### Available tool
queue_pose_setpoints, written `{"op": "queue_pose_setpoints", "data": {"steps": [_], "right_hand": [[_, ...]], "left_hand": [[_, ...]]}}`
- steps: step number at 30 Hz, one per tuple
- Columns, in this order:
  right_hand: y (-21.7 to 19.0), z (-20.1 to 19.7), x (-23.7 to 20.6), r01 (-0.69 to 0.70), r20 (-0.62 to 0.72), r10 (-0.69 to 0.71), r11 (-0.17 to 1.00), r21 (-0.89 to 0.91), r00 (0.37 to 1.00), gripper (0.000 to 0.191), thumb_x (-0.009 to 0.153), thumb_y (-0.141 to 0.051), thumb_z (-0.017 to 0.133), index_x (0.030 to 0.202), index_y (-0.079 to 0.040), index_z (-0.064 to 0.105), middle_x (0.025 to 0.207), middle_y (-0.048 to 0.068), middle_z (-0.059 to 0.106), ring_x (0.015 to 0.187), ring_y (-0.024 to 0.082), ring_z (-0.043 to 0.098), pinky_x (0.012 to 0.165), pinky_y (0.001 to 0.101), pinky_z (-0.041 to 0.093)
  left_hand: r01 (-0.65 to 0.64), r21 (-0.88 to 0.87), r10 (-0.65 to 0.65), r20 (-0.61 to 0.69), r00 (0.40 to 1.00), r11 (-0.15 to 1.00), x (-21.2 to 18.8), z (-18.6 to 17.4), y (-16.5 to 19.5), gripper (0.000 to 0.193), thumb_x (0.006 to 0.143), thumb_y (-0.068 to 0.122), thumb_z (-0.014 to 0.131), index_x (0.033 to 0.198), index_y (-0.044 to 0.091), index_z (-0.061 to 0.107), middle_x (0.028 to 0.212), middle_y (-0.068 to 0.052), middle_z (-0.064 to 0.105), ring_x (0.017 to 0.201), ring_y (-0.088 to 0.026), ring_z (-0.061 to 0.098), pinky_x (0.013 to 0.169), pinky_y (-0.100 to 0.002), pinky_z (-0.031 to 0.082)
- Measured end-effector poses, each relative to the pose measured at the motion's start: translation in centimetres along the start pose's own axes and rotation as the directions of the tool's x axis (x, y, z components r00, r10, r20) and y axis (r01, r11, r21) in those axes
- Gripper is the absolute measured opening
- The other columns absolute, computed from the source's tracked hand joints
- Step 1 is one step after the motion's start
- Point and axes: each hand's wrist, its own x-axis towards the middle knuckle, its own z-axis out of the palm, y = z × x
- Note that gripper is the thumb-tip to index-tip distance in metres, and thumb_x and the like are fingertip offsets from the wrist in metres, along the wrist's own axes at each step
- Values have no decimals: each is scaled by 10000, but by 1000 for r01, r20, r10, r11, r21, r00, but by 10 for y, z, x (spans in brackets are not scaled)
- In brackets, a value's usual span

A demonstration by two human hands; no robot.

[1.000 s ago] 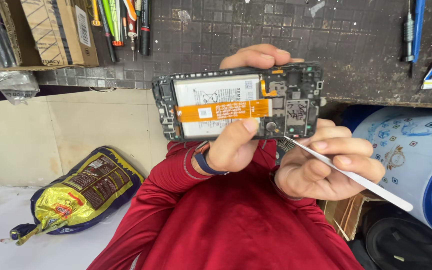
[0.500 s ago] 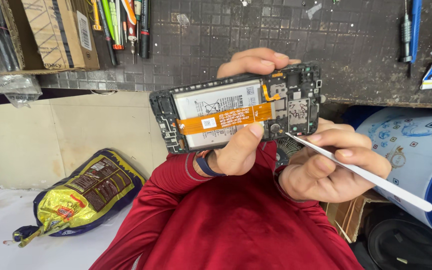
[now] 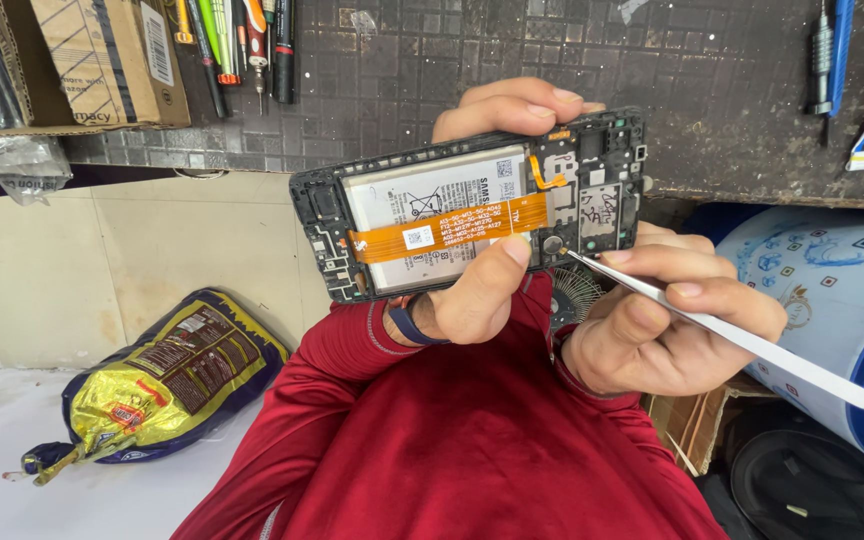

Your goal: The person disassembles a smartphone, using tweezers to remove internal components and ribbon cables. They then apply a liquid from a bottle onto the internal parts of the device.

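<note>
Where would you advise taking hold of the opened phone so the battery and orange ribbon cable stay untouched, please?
Grip the opened phone by its long black frame edges, coming from behind, much as the left hand does now. The face shows the battery, orange ribbon cable and boards, and the right hand's tweezers work near the right end.

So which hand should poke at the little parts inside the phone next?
The right hand. It holds the tweezers, whose tip already touches the phone by the orange strip. The left hand is busy holding the phone.
</note>
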Motion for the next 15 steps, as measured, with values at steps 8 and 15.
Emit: {"op": "queue_pose_setpoints", "data": {"steps": [8,15], "right_hand": [[-4,-3,-1,-43,50,44,999,-26,998,331,1039,-276,729,1117,-68,484,881,163,684,685,200,654,694,297,577],[3,-1,-2,-38,57,33,995,88,998,280,1005,-216,734,1085,-74,507,863,154,686,619,160,608,604,265,535]], "left_hand": [[-11,22,11,16,1000,1000,-2,-4,-2,549,905,149,588,1417,12,446,1360,-163,461,1257,-225,534,1117,-373,466],[16,-75,-17,-10,1000,997,-7,-4,-4,478,940,149,569,1387,18,461,1350,-140,473,1272,-221,535,1124,-376,466]]}}
